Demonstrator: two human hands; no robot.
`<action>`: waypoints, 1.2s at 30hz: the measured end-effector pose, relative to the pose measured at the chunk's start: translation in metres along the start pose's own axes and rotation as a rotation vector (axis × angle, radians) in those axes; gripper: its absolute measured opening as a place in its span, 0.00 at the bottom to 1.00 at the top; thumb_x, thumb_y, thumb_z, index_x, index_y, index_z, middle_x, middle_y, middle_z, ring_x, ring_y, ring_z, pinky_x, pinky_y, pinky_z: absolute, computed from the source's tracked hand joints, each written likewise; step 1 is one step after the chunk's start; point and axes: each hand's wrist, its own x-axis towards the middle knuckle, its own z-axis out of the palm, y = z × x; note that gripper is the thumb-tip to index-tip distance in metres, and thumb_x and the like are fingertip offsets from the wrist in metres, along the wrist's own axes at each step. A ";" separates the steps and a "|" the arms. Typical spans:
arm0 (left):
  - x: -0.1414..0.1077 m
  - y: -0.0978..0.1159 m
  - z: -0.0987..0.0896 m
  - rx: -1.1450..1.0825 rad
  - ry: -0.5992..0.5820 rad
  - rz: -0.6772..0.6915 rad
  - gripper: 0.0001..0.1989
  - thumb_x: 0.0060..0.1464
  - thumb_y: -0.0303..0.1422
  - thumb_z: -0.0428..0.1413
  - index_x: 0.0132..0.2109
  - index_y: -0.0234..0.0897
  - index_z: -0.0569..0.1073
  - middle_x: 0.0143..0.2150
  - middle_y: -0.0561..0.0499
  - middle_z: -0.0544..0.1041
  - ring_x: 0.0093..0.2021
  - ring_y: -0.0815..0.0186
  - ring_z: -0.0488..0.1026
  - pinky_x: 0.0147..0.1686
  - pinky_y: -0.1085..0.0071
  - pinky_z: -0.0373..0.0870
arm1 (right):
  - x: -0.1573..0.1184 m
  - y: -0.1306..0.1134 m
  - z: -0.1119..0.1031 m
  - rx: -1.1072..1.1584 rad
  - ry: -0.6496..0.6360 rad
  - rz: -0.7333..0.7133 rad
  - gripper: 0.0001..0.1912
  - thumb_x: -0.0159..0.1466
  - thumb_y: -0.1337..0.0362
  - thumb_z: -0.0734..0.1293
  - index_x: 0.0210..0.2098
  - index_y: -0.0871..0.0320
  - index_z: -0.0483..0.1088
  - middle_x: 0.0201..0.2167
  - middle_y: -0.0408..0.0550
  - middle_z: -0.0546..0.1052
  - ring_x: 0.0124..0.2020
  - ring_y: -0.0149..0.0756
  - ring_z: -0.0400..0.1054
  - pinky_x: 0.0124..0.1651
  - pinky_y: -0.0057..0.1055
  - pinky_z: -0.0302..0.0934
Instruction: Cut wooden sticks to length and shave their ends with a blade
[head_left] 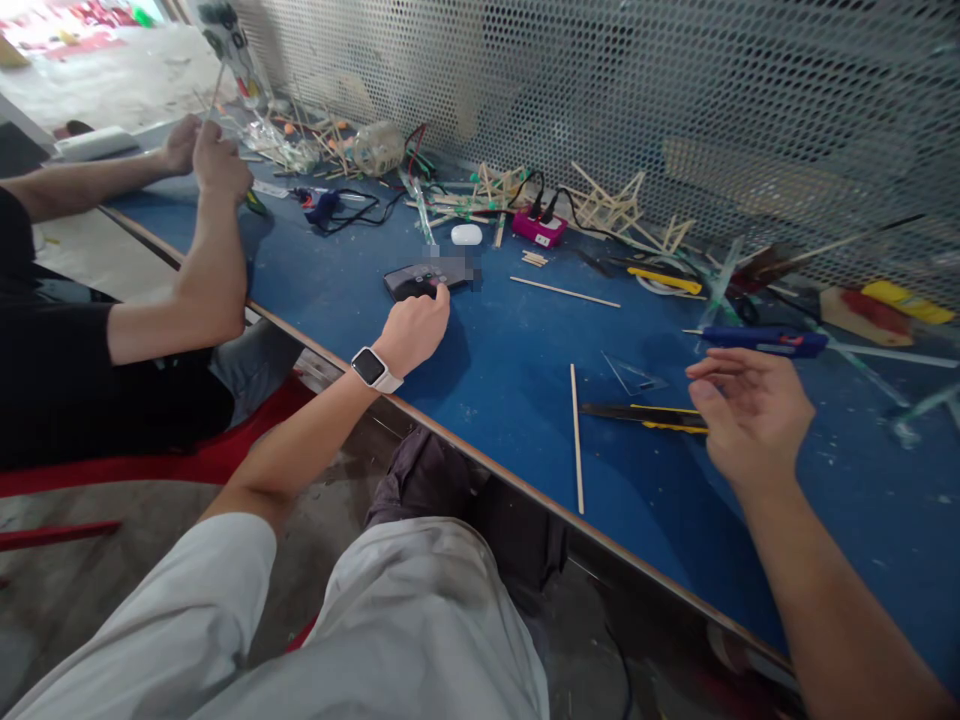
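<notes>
My left hand (414, 330), with a white watch on its wrist, reaches over a dark phone (405, 286) lying flat on the table. Its index finger is stretched out at the phone's screen and the other fingers are curled, holding nothing. My right hand (759, 415) hovers half-curled, thumb apart from the fingers, nothing in it. Close to it lie a black and yellow utility knife (652, 415), a clear set square (634, 378) and a blue tool with a thin metal tip (784, 342). One thin wooden stick (577, 440) lies left of the knife, another stick (566, 291) farther back.
A co-worker's hands (217, 165) hold a thin stick at the left. Along the perforated metal screen (570, 80) stand stick frames (607, 205), a pink power socket (540, 228) with cables, and a clear jar (377, 148). A white case (466, 235) lies behind the phone.
</notes>
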 end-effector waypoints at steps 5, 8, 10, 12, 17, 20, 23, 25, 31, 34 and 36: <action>0.003 -0.002 0.003 -0.013 0.015 0.002 0.26 0.85 0.47 0.72 0.77 0.38 0.83 0.71 0.40 0.88 0.64 0.52 0.90 0.66 0.48 0.95 | 0.001 0.000 0.000 -0.010 0.000 0.012 0.24 0.71 0.45 0.88 0.61 0.45 0.88 0.46 0.50 0.89 0.46 0.50 0.88 0.46 0.50 0.84; 0.005 -0.003 0.005 -0.017 0.025 0.004 0.26 0.85 0.48 0.72 0.77 0.38 0.83 0.70 0.40 0.88 0.64 0.52 0.90 0.66 0.48 0.95 | 0.000 0.000 0.000 -0.007 -0.003 0.017 0.24 0.72 0.44 0.88 0.61 0.45 0.87 0.46 0.49 0.89 0.46 0.50 0.88 0.46 0.49 0.83; 0.005 -0.003 0.006 -0.019 0.028 0.002 0.26 0.85 0.48 0.72 0.77 0.38 0.83 0.70 0.40 0.88 0.63 0.52 0.90 0.65 0.49 0.95 | -0.001 0.000 0.000 -0.006 -0.007 0.021 0.24 0.72 0.44 0.88 0.61 0.45 0.87 0.46 0.50 0.89 0.46 0.50 0.88 0.46 0.49 0.84; 0.005 -0.003 0.006 -0.018 0.026 -0.002 0.26 0.85 0.48 0.72 0.77 0.38 0.83 0.70 0.40 0.88 0.63 0.52 0.90 0.65 0.49 0.95 | -0.001 0.000 -0.001 -0.009 -0.010 0.027 0.24 0.73 0.45 0.87 0.62 0.45 0.87 0.47 0.50 0.88 0.46 0.49 0.88 0.48 0.50 0.85; 0.003 -0.002 0.002 -0.009 0.011 -0.016 0.26 0.85 0.47 0.72 0.77 0.38 0.83 0.69 0.41 0.89 0.63 0.52 0.91 0.65 0.48 0.95 | -0.002 -0.001 -0.001 -0.012 -0.017 0.042 0.25 0.72 0.44 0.88 0.62 0.46 0.87 0.48 0.49 0.88 0.47 0.49 0.88 0.52 0.51 0.86; 0.002 0.000 -0.001 -0.002 0.003 -0.021 0.26 0.85 0.48 0.72 0.76 0.38 0.83 0.69 0.41 0.89 0.62 0.53 0.91 0.65 0.48 0.95 | -0.003 -0.001 -0.001 -0.004 -0.018 0.040 0.25 0.73 0.44 0.88 0.62 0.46 0.87 0.48 0.49 0.88 0.48 0.49 0.87 0.52 0.50 0.86; -0.001 0.002 -0.004 0.002 0.000 -0.024 0.27 0.90 0.45 0.66 0.83 0.38 0.79 0.66 0.40 0.90 0.60 0.53 0.92 0.65 0.49 0.94 | -0.002 -0.002 0.000 0.000 -0.016 0.037 0.24 0.73 0.44 0.88 0.62 0.45 0.87 0.47 0.49 0.88 0.47 0.49 0.87 0.51 0.49 0.85; -0.005 0.001 -0.005 -0.003 0.008 -0.026 0.29 0.94 0.39 0.54 0.90 0.34 0.71 0.61 0.36 0.92 0.59 0.49 0.94 0.61 0.53 0.91 | -0.002 -0.003 0.001 -0.004 -0.012 0.037 0.24 0.72 0.44 0.88 0.61 0.45 0.87 0.47 0.49 0.88 0.46 0.49 0.87 0.49 0.49 0.85; -0.023 -0.022 -0.007 -0.034 0.079 -0.149 0.33 0.92 0.44 0.43 0.89 0.30 0.69 0.57 0.25 0.92 0.58 0.37 0.93 0.53 0.55 0.83 | -0.002 -0.007 0.002 -0.020 -0.013 0.053 0.23 0.72 0.45 0.87 0.60 0.46 0.87 0.47 0.49 0.89 0.46 0.49 0.87 0.48 0.49 0.84; -0.027 -0.035 -0.005 -0.062 0.081 -0.170 0.31 0.91 0.47 0.46 0.83 0.33 0.75 0.55 0.27 0.92 0.57 0.35 0.92 0.55 0.53 0.84 | -0.003 -0.009 0.002 -0.022 -0.021 0.055 0.23 0.73 0.44 0.87 0.60 0.46 0.87 0.49 0.50 0.89 0.48 0.48 0.87 0.49 0.48 0.85; -0.026 -0.042 -0.003 -0.091 0.093 -0.164 0.32 0.90 0.47 0.48 0.87 0.35 0.72 0.56 0.28 0.91 0.58 0.33 0.92 0.57 0.49 0.85 | -0.003 -0.010 0.002 -0.026 -0.021 0.052 0.23 0.73 0.43 0.87 0.60 0.46 0.87 0.49 0.50 0.89 0.48 0.48 0.87 0.50 0.48 0.85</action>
